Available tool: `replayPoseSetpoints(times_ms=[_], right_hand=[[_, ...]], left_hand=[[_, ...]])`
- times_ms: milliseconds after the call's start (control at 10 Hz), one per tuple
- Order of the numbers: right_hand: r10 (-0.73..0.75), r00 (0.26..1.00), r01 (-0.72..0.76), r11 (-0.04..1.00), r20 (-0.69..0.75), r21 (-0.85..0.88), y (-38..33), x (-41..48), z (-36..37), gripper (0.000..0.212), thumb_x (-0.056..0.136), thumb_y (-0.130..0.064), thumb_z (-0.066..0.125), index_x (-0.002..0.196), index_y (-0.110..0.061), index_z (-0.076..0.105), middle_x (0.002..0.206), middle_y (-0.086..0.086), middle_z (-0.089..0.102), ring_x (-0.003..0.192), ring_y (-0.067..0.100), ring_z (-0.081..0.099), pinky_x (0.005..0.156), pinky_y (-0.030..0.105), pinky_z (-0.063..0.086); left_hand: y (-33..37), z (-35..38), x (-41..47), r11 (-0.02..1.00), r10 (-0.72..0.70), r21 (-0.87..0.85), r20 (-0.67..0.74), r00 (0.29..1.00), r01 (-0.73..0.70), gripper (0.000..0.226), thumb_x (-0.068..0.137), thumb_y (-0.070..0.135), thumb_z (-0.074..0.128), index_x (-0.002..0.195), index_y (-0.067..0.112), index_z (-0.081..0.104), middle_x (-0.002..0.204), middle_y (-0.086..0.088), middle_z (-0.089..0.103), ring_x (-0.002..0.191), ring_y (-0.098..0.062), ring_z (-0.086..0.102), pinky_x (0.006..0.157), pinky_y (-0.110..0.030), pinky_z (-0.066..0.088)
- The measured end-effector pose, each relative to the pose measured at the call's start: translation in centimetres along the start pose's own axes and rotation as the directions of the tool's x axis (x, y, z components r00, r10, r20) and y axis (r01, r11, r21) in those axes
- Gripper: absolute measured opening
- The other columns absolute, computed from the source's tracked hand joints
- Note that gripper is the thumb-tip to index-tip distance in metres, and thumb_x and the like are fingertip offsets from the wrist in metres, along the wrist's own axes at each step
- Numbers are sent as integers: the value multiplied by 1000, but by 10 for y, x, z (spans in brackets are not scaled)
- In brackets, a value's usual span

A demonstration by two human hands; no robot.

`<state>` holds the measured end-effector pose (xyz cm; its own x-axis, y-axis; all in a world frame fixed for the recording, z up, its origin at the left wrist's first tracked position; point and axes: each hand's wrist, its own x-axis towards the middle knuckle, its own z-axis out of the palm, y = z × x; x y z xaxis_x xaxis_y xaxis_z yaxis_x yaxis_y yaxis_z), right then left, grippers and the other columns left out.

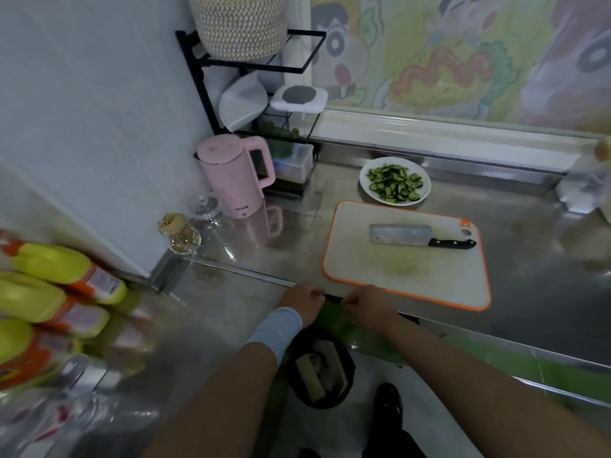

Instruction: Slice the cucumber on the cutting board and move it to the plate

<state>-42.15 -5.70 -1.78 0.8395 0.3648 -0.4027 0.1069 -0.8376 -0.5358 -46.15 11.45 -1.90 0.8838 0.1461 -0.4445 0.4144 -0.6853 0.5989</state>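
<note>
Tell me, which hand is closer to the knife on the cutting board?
Right. The right hand sits at the near edge of the cutting board, toward the knife; the left hand sits beside it, further left.

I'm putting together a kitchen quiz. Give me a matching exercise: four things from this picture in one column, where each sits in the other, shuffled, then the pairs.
Things
1. cleaver
2. cucumber slices
3. pink kettle
4. woven basket

Places
A. on the white plate
B. on top of the black rack
C. on the steel counter, beside the rack
D. on the cutting board

Pairs: 1-D; 2-A; 3-C; 4-B
</note>
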Motion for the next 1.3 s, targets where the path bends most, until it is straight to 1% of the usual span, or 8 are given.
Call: replayPoseSetpoints(times_ms=[100,300,600,700,800,900,1100,1300], right_hand=[[-3,998,5,999,-69,33,5,2,-23,22,84,-12,61,99,-18,77,102,0,73,95,15,66,90,20,47],[45,979,-42,999,-201,23,50,25,-89,24,87,-13,58,104,-18,74,109,1,71,103,19,64,92,26,46],[134,969,-156,983,-208,-95,165,94,-159,44,87,-7,47,128,-18,59,132,6,56,120,25,52,99,30,39],[92,976,-135,968,-199,-212,190,109,-161,44,86,-11,48,128,-22,56,128,5,55,116,27,51,94,36,42],[80,980,-148,903,-180,-404,201,120,-153,40,90,-18,46,129,-26,51,124,3,51,110,26,49,90,39,41],[98,983,-157,883,-152,-442,191,126,-143,38,90,-10,42,124,-23,52,122,4,47,110,27,45,90,38,37],[59,992,-100,903,-109,-419,170,128,-127,39,89,-5,43,125,-20,49,123,6,45,112,28,43,90,37,38],[126,976,-186,907,-178,-379,162,115,-137,32,96,-23,42,128,-23,50,127,4,47,113,26,46,94,38,36]], left_hand=[[19,0,11,999,30,23,5,1000,-30,32,92,29,50,120,22,62,127,-2,59,112,-22,56,97,-29,43],[82,11,56,993,111,29,35,993,-112,29,91,28,54,119,23,60,125,1,58,105,-16,56,87,-22,43],[163,46,159,944,133,286,121,984,-163,45,91,32,50,134,22,48,141,-6,43,127,-26,43,105,-35,36],[179,58,182,905,172,371,130,976,-209,44,90,30,49,133,21,49,138,-9,44,128,-28,39,107,-37,34],[187,63,195,892,170,399,142,975,-213,37,90,30,49,124,18,53,128,-11,45,123,-30,39,101,-40,38],[188,63,199,877,117,439,196,974,-194,26,92,31,45,106,12,56,118,-13,46,113,-32,43,95,-40,41],[162,58,199,855,23,489,299,954,-174,38,90,32,46,126,21,53,136,-7,33,123,-29,39,104,-42,37],[161,48,194,904,119,374,242,963,-206,30,89,30,47,114,15,57,125,-8,48,114,-26,46,94,-32,41]])
